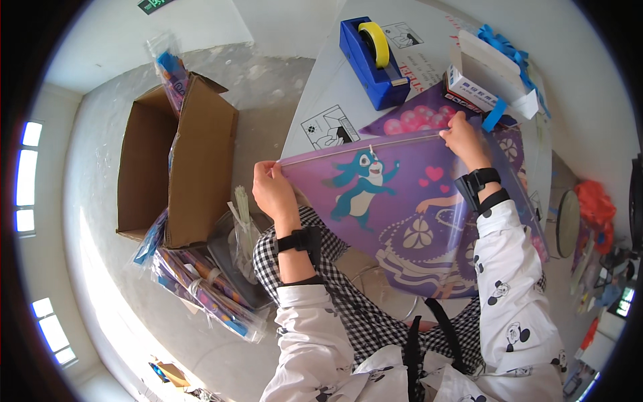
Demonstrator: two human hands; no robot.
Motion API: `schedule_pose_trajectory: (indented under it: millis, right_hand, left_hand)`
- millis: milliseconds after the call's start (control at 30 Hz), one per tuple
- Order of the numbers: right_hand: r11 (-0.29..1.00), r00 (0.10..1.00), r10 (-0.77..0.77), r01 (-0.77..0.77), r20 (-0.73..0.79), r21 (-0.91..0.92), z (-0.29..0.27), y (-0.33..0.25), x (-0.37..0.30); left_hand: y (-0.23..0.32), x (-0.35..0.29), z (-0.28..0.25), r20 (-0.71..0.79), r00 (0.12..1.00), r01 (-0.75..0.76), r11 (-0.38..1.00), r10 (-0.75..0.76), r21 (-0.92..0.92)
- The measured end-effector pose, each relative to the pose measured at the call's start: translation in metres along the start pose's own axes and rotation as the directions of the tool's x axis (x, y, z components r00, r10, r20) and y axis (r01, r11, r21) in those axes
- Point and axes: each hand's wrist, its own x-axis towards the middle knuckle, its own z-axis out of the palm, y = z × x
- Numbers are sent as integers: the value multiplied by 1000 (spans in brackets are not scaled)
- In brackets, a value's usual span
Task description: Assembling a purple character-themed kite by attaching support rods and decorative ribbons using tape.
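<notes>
A purple printed plastic sheet (402, 194), with a blue rabbit and pink hearts on it, hangs stretched between my hands above my lap. A thin pale rod runs along its top edge, with a small white piece near the middle. My left hand (273, 194) pinches the left corner of that edge between thumb and fingers. Farther right, my right hand (464, 139) is closed on the same edge. Under the sheet's far side, another purple printed sheet with pink balls (418, 119) lies on the table.
On the white table (311, 100) stand a blue tape dispenser (375, 63) with yellow tape and an opened white box (485, 77) beside blue ribbon (504, 47). At left are an open cardboard box (201, 161), bundled packages (207, 291) and pale sticks (242, 214). A round stool (568, 223) stands right.
</notes>
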Motion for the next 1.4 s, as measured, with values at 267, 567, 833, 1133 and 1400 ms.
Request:
schedule_pose_trajectory:
  millis: [267,567,833,1133,1400]
  right_hand:
    - [996,996,90,-90,-15,-21,0,-8,-1]
    - [949,965,259,-246,44,-196,-7,18,7]
    - [959,965,263,-262,-7,-104,-8,29,4]
    - [954,967,254,-253,17,161,-7,17,-4]
    - [966,965,249,-242,-79,87,-9,20,-11]
  left_hand:
    - [-3,1,-1,38,999,17,998,-20,63]
    - [-10,7,2,71,997,-14,999,17,-41]
    - [-8,7,2,49,998,45,995,-40,-89]
    - [-10,9,0,58,998,27,996,-22,-81]
    - [38,-11,2,-143,888,-426,899,436,96]
